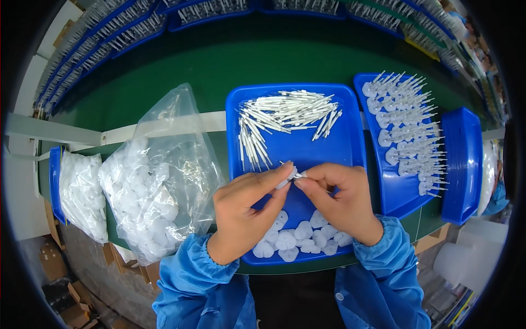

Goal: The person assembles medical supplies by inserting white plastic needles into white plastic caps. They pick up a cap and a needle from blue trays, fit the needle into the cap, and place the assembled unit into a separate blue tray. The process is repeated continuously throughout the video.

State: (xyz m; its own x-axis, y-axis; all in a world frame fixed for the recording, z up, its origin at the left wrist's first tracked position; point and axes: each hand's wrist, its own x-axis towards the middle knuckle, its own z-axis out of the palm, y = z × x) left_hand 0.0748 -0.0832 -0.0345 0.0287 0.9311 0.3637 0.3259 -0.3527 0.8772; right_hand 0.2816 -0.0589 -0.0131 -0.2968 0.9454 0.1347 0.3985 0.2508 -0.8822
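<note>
My left hand (241, 205) pinches a white plastic disc (284, 181) between thumb and fingers. Against it, my right hand (345, 200) is closed on the end of a thin white rod (299, 176); whether the rod sits inside the disc is too small to tell. Both hands meet above a blue tray (323, 153). At the tray's far side lies a pile of thin white rods (290, 112), some with grey ends. Close to my wrists, loose white lobed discs (304, 236) fill the tray's near side, partly hidden by my hands.
To the right, a blue tray (402, 200) holds rows of discs with rods (408, 131) sticking out. Beside it are stacked blue trays (463, 164). A clear bag of white discs (142, 197) lies left. Filled blue trays (211, 13) line the green table's (192, 60) far edge.
</note>
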